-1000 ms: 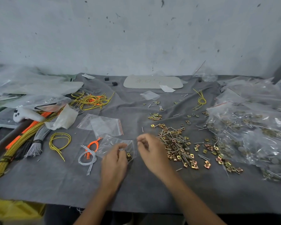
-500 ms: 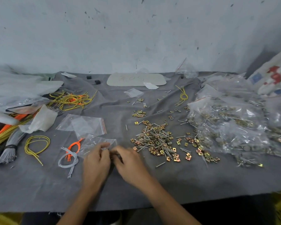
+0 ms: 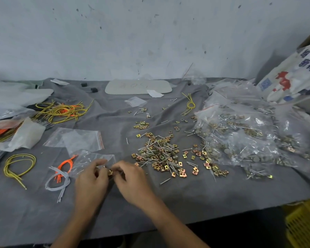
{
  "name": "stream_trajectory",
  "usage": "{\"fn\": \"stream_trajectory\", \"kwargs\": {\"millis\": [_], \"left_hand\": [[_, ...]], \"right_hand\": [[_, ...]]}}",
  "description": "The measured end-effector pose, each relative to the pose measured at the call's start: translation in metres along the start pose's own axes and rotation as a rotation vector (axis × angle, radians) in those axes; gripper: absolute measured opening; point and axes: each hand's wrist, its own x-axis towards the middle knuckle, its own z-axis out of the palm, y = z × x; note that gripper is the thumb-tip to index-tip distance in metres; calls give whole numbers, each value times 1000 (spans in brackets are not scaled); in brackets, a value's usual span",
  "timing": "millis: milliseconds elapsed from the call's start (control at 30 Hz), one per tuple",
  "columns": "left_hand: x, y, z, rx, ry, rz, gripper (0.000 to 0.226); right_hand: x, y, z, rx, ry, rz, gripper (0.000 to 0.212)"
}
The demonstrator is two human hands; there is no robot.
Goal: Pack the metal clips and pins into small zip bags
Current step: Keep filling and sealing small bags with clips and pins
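Both hands meet at the near middle of the grey cloth. My left hand (image 3: 91, 178) pinches the mouth of a small clear zip bag (image 3: 93, 159). Close against it, my right hand (image 3: 131, 178) has its fingers curled at the bag's opening, where a brass-coloured clip (image 3: 110, 173) shows between the fingertips. A loose pile of metal clips and pins (image 3: 161, 154) lies just right of my hands. An empty zip bag with a red strip (image 3: 75, 139) lies flat behind the held one.
Filled clear bags of clips and pins (image 3: 240, 138) heap up at the right. Yellow, orange and grey cords (image 3: 59, 173) lie left of my hands, more cords (image 3: 59, 111) at back left. A printed sack (image 3: 293, 74) leans at far right, a yellow crate (image 3: 304, 224) below the table edge.
My right hand came left from beside the pile and joined my left hand at the bag's mouth. The camera view swung to the right.
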Motion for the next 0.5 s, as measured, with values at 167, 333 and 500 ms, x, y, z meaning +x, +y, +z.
{"fn": "stream_trajectory", "kwargs": {"millis": [167,333,500], "left_hand": [[-2,3,-3,-30,16,34,37],[-2,2,-3,-99,28,28,40],[-2,3,-3,-229,339,-42,33]], "right_hand": [[-1,3,-2,102,135,39,16],[1,10,-9,172,275,210,15],[0,9,-9,147,248,167,13]]}}
